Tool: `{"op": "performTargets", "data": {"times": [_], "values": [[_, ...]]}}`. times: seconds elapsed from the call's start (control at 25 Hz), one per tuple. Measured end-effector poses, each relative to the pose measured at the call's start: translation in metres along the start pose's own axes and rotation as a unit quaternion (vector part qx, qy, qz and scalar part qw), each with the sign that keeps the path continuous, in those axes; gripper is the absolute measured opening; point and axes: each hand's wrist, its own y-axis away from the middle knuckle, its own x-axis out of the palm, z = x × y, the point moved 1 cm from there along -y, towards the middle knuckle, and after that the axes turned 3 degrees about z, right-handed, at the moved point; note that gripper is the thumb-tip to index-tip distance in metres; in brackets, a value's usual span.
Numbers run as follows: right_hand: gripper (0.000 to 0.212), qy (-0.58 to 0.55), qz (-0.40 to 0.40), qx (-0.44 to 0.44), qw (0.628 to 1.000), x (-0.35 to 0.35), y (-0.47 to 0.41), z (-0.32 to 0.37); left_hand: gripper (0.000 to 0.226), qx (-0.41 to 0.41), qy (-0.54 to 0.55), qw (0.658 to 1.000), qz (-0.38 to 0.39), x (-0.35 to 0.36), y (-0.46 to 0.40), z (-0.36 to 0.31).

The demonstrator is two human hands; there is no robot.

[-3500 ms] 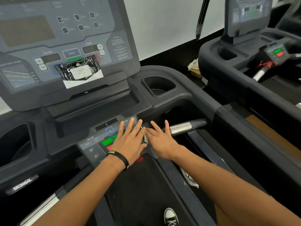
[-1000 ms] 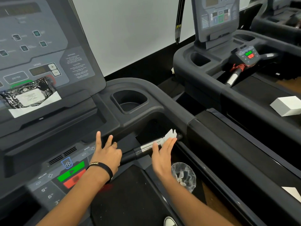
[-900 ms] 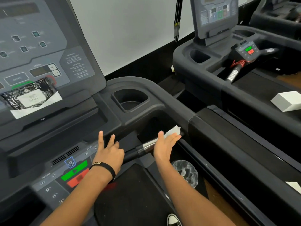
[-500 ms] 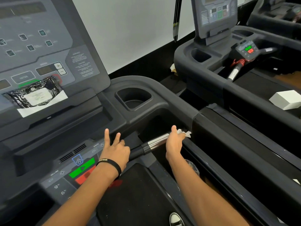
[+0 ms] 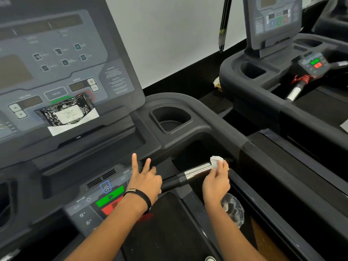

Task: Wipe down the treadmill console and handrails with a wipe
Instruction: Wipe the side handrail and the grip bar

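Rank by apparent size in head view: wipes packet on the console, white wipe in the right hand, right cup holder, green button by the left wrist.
1. wipes packet
2. cup holder, close to the packet, so the order is unsure
3. green button, partly hidden by the wrist
4. wipe, partly hidden by the right hand

The right hand (image 5: 216, 182) pinches a white wipe (image 5: 216, 162) against the far end of the silver handrail (image 5: 197, 171). The left hand (image 5: 146, 180) rests on the lower control panel (image 5: 94, 202) at the rail's black base, index and middle fingers raised. A black wipe packet (image 5: 66, 113) leans on the treadmill console (image 5: 56, 59), at its lower edge.
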Motion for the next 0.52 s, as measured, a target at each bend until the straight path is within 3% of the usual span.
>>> {"op": "performTargets", "data": {"times": [0.16,0.28,0.4,0.52], "values": [[0.043,0.123,0.134,-0.170,0.969,-0.024,-0.015,-0.009,0.042,0.003,-0.030,0.999,-0.045,0.004,0.010,0.008],[0.037,0.191,0.269,-0.347,0.878,-0.021,0.016,0.011,0.043,-0.028,-0.001,0.996,-0.083,0.011,0.024,0.016],[0.059,0.214,0.418,-0.388,0.793,0.007,0.084,0.024,0.053,-0.073,0.082,0.990,-0.090,0.018,0.032,0.022],[0.065,0.214,0.448,-0.399,0.771,0.018,0.113,0.036,0.068,-0.107,0.132,0.979,-0.109,0.023,0.038,0.025]]}}
